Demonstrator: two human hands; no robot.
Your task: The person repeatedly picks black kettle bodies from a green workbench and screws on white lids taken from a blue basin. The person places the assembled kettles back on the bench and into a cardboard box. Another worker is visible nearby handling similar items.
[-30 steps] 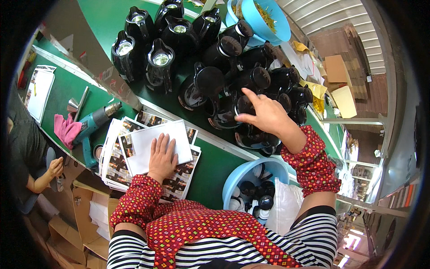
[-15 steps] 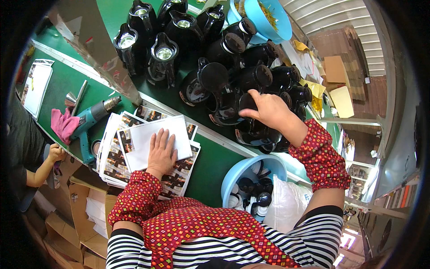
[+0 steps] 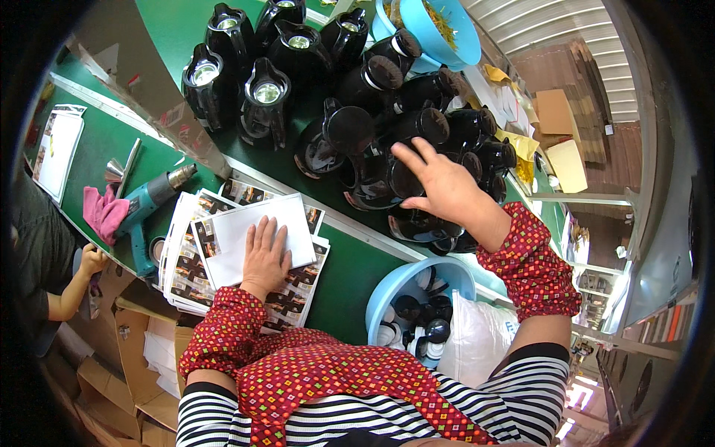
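My left hand lies flat, fingers stretched, on a white sheet atop a stack of printed label sheets. Above the black vacuum jugs on the right, my right hand hovers with fingers spread and nothing in them. Nearest to it is a lidded black jug; whether my thumb touches its round lid I cannot tell. More lidded jugs stand close around that one. At the back left are several jugs with uncovered, shiny mouths, one of them at the front.
Beside the stack lie a teal heat gun and a pink cloth. A blue basin of black and white lids stands near me, by a white plastic bag. Another person's hand is at the left table edge.
My right hand's fingers have spread out and reach forward and left over the jug lid, where before they were bunched with the thumb out. The left hand stays on the white sheet.
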